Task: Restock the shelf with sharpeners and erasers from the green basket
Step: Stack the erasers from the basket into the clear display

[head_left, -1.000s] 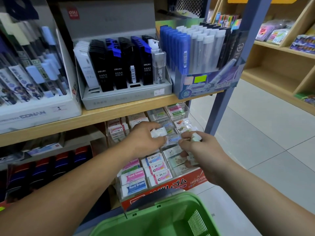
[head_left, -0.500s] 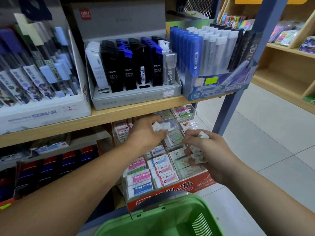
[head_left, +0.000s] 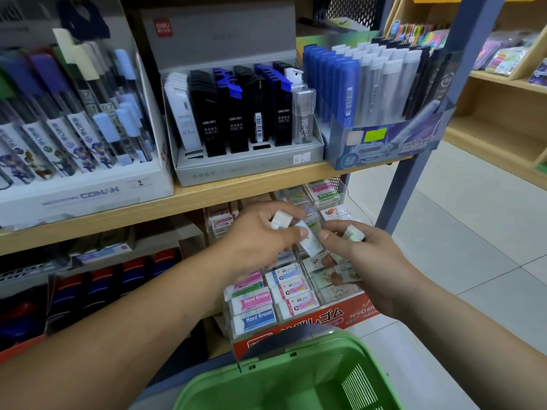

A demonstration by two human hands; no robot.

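Placing step: our left hand [head_left: 260, 235] and right hand [head_left: 367, 258] each pinch erasers [head_left: 281, 221]; next we should seat them in matching tray [head_left: 325, 318] rows.

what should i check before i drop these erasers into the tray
1. Left hand grips the white eraser: ok.
2. Right hand holds the pale eraser: ok.
3. Which hand controls the middle eraser: cannot tell, both thumbs meet it.
4. Free slot in the eraser tray under the hands: cannot tell, hidden; the front rows look full.
5. Green basket close below the hands: ok.
6. More stock in the basket: cannot tell, only partly in view.
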